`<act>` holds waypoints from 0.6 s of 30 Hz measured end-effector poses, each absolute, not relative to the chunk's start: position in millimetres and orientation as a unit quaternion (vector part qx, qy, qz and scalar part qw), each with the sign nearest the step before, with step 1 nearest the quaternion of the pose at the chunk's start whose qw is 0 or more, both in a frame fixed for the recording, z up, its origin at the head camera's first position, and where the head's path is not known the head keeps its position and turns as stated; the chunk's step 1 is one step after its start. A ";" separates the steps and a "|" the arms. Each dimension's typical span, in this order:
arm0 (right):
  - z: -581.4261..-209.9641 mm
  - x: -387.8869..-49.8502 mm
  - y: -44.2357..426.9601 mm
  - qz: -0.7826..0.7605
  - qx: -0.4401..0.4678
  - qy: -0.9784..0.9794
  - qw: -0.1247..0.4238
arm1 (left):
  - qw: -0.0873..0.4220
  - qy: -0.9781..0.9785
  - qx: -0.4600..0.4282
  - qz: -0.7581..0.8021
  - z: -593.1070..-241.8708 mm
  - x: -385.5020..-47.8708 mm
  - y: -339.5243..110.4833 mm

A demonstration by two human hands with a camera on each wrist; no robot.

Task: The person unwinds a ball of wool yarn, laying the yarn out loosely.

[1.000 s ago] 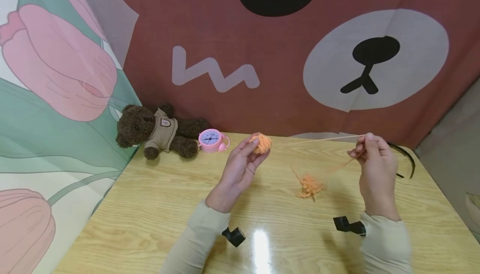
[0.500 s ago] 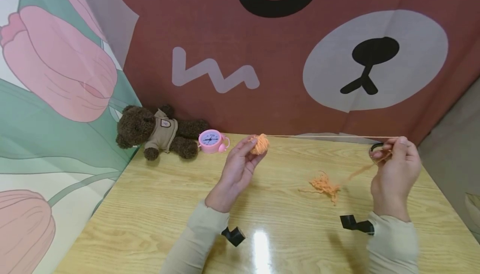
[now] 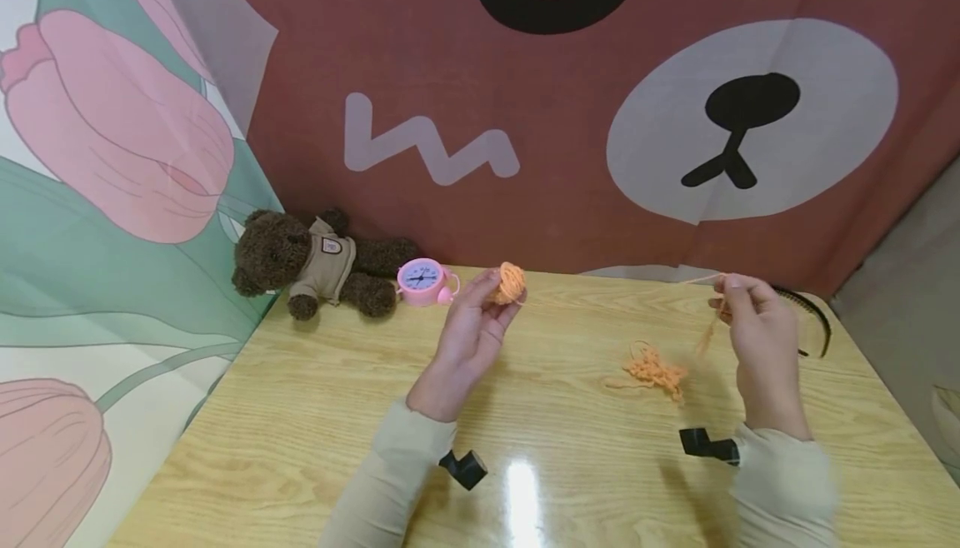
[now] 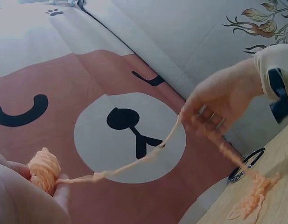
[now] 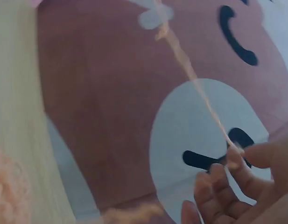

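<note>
My left hand [image 3: 471, 327] holds a small ball of orange yarn [image 3: 511, 282] between thumb and fingers, above the table. From the ball a yarn strand [image 4: 129, 165] runs across to my right hand [image 3: 763, 340], sagging a little in the left wrist view. Thumb and forefinger of the right hand pinch that strand, as the right wrist view shows. Below the right hand, more yarn hangs down toward a loose tangle of orange yarn [image 3: 657, 371] lying on the table.
A brown teddy bear [image 3: 326, 265] lies at the back left of the wooden table [image 3: 300, 415]. Beside it stands a pink alarm clock [image 3: 422, 280]. A black headband [image 3: 813, 315] lies at the back right, partly behind the right hand. A printed cloth hangs behind.
The right hand moved right, drawing the strand taut, then came back left, and the strand slackened. The left hand shifted slightly left and turned the ball. The tangle slid right.
</note>
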State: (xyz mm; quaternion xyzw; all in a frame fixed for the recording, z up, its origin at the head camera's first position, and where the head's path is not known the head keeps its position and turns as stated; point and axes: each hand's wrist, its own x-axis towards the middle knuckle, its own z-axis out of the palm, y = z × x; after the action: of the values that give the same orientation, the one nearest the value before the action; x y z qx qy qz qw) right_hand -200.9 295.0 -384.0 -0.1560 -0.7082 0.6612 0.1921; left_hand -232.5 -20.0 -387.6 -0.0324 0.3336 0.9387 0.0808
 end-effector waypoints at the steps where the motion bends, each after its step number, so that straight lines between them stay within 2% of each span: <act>1: -386.3 -201.8 293.2 0.611 -0.150 -0.756 0.178 | 0.085 0.335 -0.029 0.938 -387.0 -231.5 -19.6; 4: -391.2 -203.2 286.0 0.496 -0.123 -0.846 0.152 | 0.096 0.338 -0.024 0.936 -385.7 -228.4 -18.2; 9: -395.4 -204.6 265.8 0.428 -0.024 -0.898 0.098 | 0.126 0.356 -0.004 0.926 -385.5 -222.6 -14.0; 14: -403.7 -206.2 233.6 0.435 0.126 -0.891 -0.004 | 0.148 0.375 0.012 0.915 -386.1 -216.4 -9.0; 18: -406.2 -202.6 204.5 0.462 0.196 -0.862 -0.070 | 0.168 0.387 0.033 0.906 -386.4 -213.1 -6.7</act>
State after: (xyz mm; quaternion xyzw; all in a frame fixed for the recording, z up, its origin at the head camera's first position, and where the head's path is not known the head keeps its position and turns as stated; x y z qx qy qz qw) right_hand -202.6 204.5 -406.2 0.1961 -0.8620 0.4621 -0.0699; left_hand -213.1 -6.7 -386.4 0.0333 0.3874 0.9058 0.1684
